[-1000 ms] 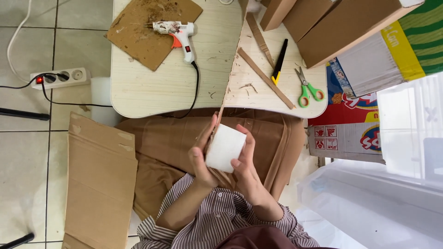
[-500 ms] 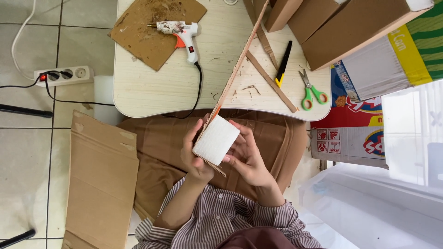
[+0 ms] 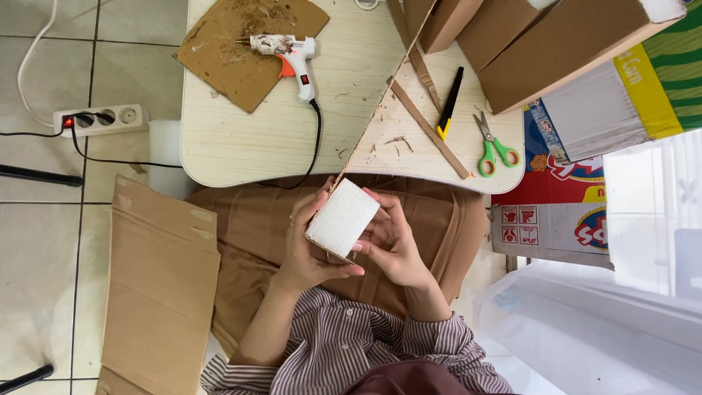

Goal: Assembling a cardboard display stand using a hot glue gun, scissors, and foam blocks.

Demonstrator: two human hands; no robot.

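Over my lap, both hands hold a white foam block (image 3: 342, 218) stuck to the near end of a long cardboard strip (image 3: 380, 99). The strip slants up across the table toward the boxes. My left hand (image 3: 307, 245) grips the block's left side and underside, thumb across below it. My right hand (image 3: 391, 241) cups the block's right side, fingers along its edge.
The pale low table (image 3: 241, 146) carries a glue gun (image 3: 289, 55) on a cardboard scrap (image 3: 234, 62), a cutter knife (image 3: 450, 102), green scissors (image 3: 493, 150) and cardboard strips. Cardboard boxes (image 3: 556, 44) crowd the far right. A power strip (image 3: 99, 118) and flat cardboard (image 3: 157, 285) lie on the floor at left.
The block has tilted and its white face now points up-left. The long strip has swung into view across the table. My right hand shifted lower along the block's side.
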